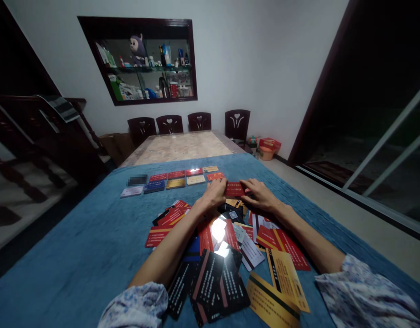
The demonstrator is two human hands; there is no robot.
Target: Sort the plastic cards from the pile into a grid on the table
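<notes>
Between my two hands is a dark red plastic card (235, 189) with pale print. My left hand (215, 192) grips its left edge with bent fingers, and my right hand (259, 195) holds the opposite edge. Beneath and nearer to me spreads a loose pile of cards: red cards (285, 246), black cards (218, 284), gold cards (273, 300) and a white card (251, 253) with a dark stripe. Left of my left hand, two rows of small stacks include a blue stack (154, 186), a gold stack (175, 183) and a red card (176, 174). My forearms hide part of the pile.
A blue cloth (76, 237) covers the near table; the far end shows a patterned tabletop (185, 146). Several dark chairs (199, 121) stand beyond. A wall cabinet (144, 64) holds bottles and a purple plush toy. An orange bucket (267, 152) sits on the floor, right.
</notes>
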